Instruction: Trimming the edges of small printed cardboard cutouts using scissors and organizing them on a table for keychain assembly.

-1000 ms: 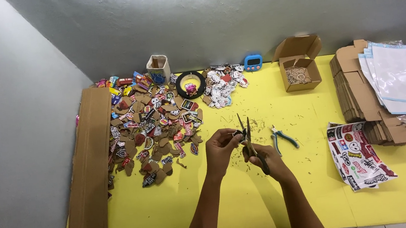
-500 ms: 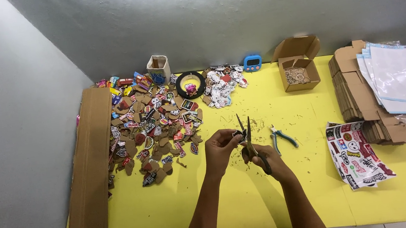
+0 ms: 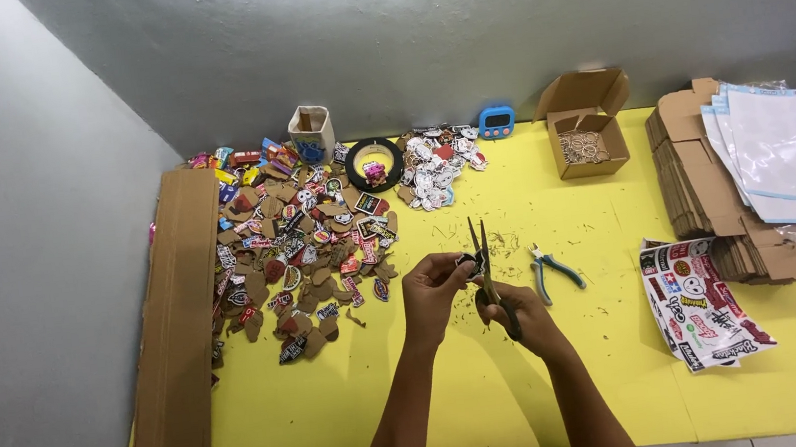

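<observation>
Small sticker cutout (image 3: 466, 262) pinched in left hand (image 3: 433, 289) fingertips, against scissors (image 3: 484, 262) gripped by right hand (image 3: 518, 307); blades upright, tips pointing away. Bare yellow table (image 3: 436, 397) all around; pliers (image 3: 551, 269) just right, cutout pile (image 3: 298, 254) farther left.

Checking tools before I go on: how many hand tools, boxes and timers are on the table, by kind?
Scissors: 1, in the right hand
Pliers: 1
Open box: 1
Blue timer: 1
Total: 4
</observation>
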